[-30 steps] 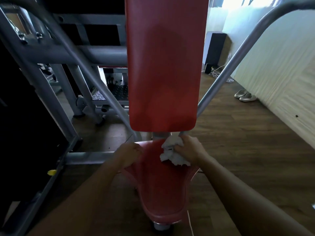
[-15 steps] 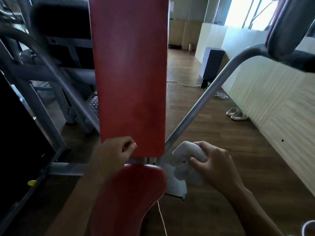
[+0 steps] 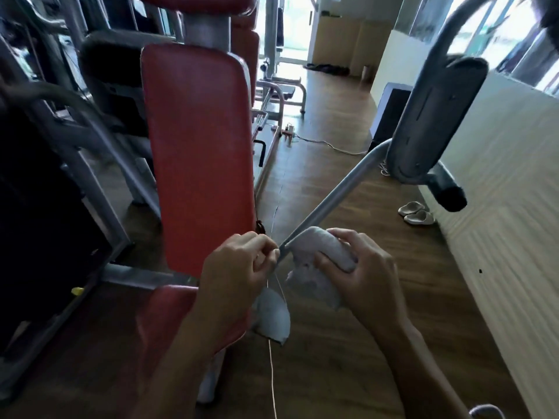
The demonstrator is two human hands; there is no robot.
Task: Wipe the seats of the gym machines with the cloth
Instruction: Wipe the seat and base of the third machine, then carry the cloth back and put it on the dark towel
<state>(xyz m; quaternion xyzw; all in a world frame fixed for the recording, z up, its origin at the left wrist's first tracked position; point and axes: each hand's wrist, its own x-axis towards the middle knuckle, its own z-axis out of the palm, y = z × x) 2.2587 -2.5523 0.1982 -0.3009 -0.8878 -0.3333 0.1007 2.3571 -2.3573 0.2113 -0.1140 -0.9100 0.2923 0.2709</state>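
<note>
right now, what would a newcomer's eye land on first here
The tall red back pad stands upright at centre left, with the red seat low beneath it. In front, the right hand grips a bunched white cloth while the left hand pinches its edge. A pair of pale slippers sits on the wood floor by the wall at right.

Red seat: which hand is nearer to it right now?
Left. The left hand is over the right edge of the red seat, pinching the cloth; the right hand grips the cloth farther right, over the floor.
</note>
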